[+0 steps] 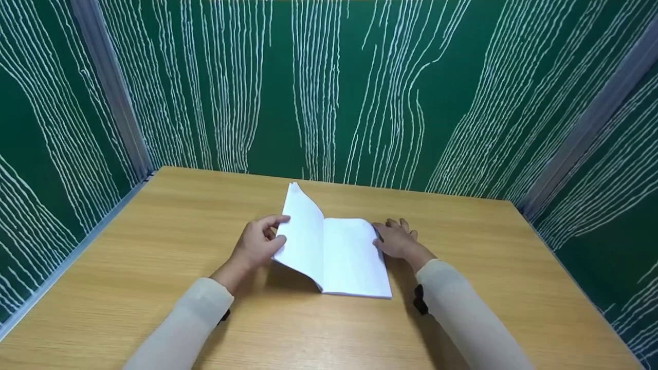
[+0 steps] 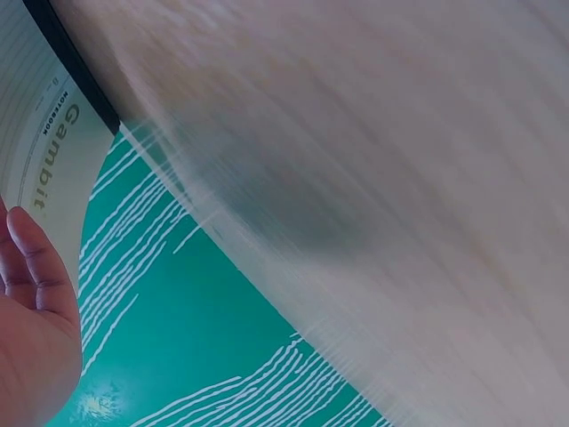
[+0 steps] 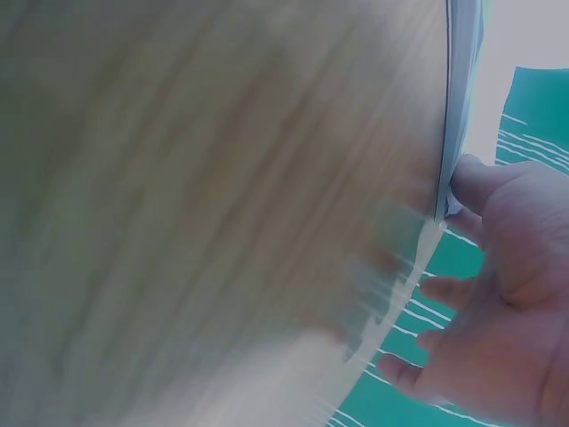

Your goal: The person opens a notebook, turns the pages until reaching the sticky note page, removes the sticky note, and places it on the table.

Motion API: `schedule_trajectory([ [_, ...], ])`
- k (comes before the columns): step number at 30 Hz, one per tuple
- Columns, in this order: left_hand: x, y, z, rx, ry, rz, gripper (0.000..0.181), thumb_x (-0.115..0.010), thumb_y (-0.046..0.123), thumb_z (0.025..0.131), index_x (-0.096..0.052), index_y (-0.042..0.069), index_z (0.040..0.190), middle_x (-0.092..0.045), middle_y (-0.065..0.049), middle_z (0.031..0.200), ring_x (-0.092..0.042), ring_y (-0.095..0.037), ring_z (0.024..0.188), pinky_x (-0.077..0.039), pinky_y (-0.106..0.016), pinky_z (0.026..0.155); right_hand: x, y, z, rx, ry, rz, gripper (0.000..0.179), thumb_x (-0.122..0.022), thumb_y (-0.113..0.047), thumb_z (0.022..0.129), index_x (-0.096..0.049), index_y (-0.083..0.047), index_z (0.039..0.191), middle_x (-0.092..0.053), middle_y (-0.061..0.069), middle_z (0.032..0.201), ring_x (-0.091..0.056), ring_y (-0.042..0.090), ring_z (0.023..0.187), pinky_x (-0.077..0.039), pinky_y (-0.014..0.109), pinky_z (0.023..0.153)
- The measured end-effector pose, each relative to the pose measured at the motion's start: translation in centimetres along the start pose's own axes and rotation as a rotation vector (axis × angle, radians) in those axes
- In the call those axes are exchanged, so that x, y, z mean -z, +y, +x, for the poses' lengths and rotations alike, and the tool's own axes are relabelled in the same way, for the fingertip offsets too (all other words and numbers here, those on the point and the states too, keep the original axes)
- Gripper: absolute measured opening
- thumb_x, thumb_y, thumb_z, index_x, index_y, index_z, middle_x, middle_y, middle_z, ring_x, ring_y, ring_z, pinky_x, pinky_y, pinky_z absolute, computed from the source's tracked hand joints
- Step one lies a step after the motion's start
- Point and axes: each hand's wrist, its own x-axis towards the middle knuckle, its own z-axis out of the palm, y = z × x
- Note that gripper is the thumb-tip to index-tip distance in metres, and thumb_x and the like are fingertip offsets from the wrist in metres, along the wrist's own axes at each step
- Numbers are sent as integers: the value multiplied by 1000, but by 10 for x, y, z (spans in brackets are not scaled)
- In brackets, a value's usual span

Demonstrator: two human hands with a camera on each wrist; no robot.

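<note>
White are the facing pages of the opened notebook [image 1: 354,257], which is set between the left hand [image 1: 259,240] and the right hand [image 1: 396,239]. Left grip: the outer edge of the raised left side is pinched between thumb and fingers; this side is tilted up from the table [image 1: 257,329], with its top corner standing above and beyond the grip. To the right of the same grip, the fold is seen, and past it the right side is laid nearly flat. Right grip: the outer edge of the flat side is touched near its upper corner by the thumb and a finger, the remaining fingers being loosely spread beyond the edge; whether a leaf is pinched there cannot be told. The page is slightly curved just beside these fingertips.

In the left wrist view, the pale cover [image 2: 27,133] is turned toward the camera above the left fingers; the words "Gambit" and "NOTEBOOK" are printed on it, and one edge is bordered by a dark strip [image 2: 76,67]. In the right wrist view, the stacked page edges are seen beside the thumb. Behind each grip, the forearm is covered by a pale sleeve [image 1: 468,318]. Well beyond both grips, the wood is bounded by a green wall [image 1: 280,128] marked with wavy white lines.
</note>
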Motion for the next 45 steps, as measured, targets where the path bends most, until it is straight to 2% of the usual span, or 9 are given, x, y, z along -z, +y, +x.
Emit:
schedule_trajectory([
  [4,-1,-1,1,3,-4,-1,35,-59,19,76,-59,28,110,-54,6,94,-48,-16,69,-42,-25,54,-2,1,3,34,72,7,47,-50,-34,86,-40,-23,131,-30,14,137,-12,38,128,-13,61,95],
  [11,-1,-2,-1,11,-6,3,35,-60,21,76,-58,29,110,-54,7,96,-48,-16,71,-43,-26,55,-2,3,4,73,182,112,42,-63,-31,77,-53,-18,116,-42,11,124,-24,32,119,-21,52,94],
  [20,0,1,-1,-21,-1,20,34,-58,19,76,-60,26,109,-54,4,91,-46,-14,65,-38,-23,51,0,-1,4,104,256,111,42,-68,-26,71,-55,-16,109,-50,7,113,-32,29,112,-26,50,90],
  [25,0,1,0,-15,-1,17,34,-58,19,76,-59,27,109,-54,4,91,-46,-15,65,-39,-24,52,2,-2,3,80,255,166,46,-70,-23,70,-50,-17,112,-54,2,104,-39,23,101,-27,45,90],
  [28,0,2,0,-10,-4,12,34,-59,20,76,-59,27,109,-53,4,90,-46,-15,66,-40,-24,52,3,-3,3,60,224,218,48,-69,-19,71,-47,-17,114,-55,0,98,-46,20,90,-32,41,87],
  [32,0,3,-1,-11,-5,12,35,-59,20,76,-59,27,110,-54,4,91,-47,-15,67,-40,-24,53,5,-5,4,42,180,306,50,-65,-12,75,-42,-20,118,-53,0,91,-52,19,80,-44,32,73],
  [34,0,3,-1,-13,-3,6,35,-59,19,76,-59,26,110,-54,4,92,-47,-15,67,-41,-24,53,5,-6,4,34,177,330,50,-64,-11,76,-42,-22,119,-53,1,88,-53,19,77,-45,28,65],
  [41,0,1,-1,-14,-7,0,35,-59,20,76,-59,26,110,-55,6,95,-48,-15,68,-42,-25,54,6,-7,3,13,195,296,54,-61,-10,77,-39,-25,123,-52,2,82,-52,19,73,-43,26,61],
  [45,-1,0,-1,-34,-15,40,35,-59,20,75,-60,25,110,-55,7,93,-48,-14,67,-42,-25,55,7,-7,2,21,222,299,47,-57,-11,79,-42,-23,122,-54,3,83,-53,20,72,-44,26,59],
])
